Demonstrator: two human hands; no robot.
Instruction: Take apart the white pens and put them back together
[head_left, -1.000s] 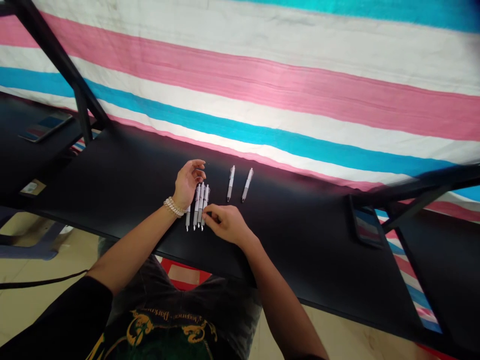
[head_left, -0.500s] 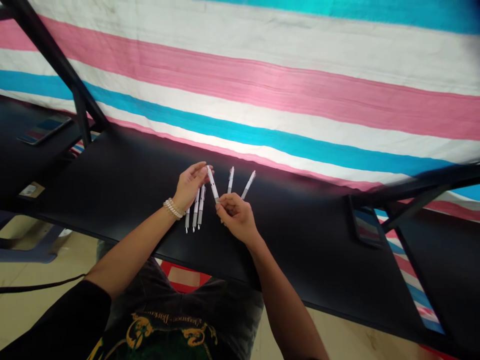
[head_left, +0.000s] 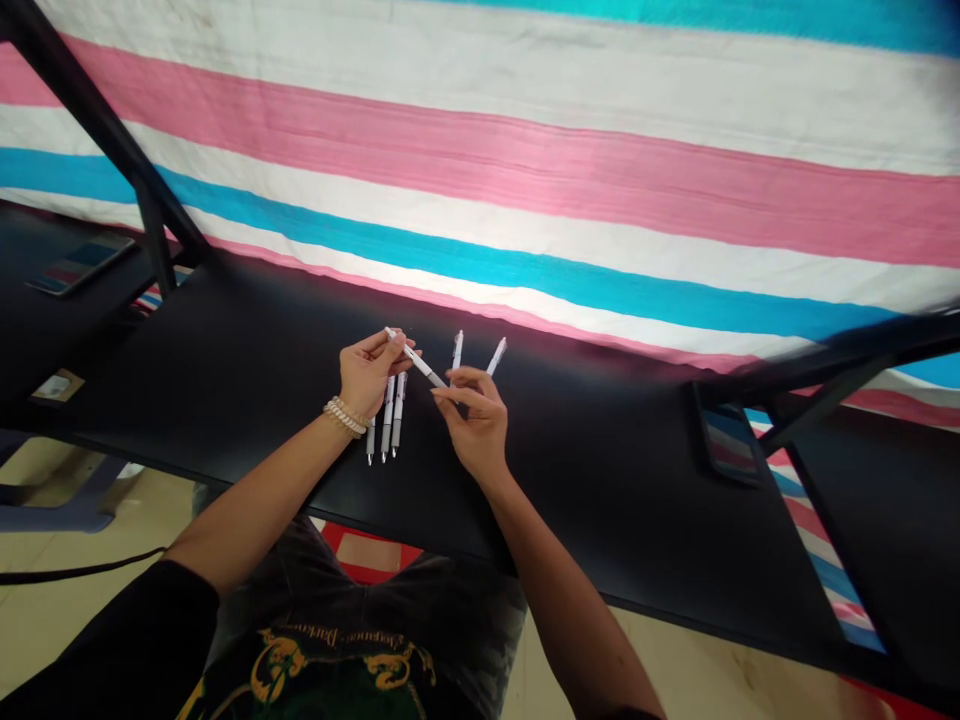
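Observation:
A white click pen (head_left: 417, 362) with a grey grip slants between my hands above the black table. My left hand (head_left: 366, 372), with beaded bracelets at the wrist, is closed on its upper end, thumb against the fingers. At the grey lower end are the bent thumb and fingers of my right hand (head_left: 478, 425), which partly hide the tip. Three similar pens (head_left: 386, 430) lie side by side below my left hand, points toward me; that hand covers part of them. Beyond my right hand lie another pen (head_left: 458, 347) and one more pen (head_left: 497, 355), their lower parts hidden.
The black table (head_left: 600, 480) has dark frame bars (head_left: 112, 130) at left and right. Behind it hangs a striped sheet (head_left: 525, 180). A dark flat phone-like object (head_left: 724, 440) lies at right, another slab (head_left: 82, 265) at far left. A red stool (head_left: 367, 553) shows below.
The held pen has tipped from steep to more slanted, its upper end going left with my left hand. My right hand has shifted slightly right and its fingers have loosened somewhat.

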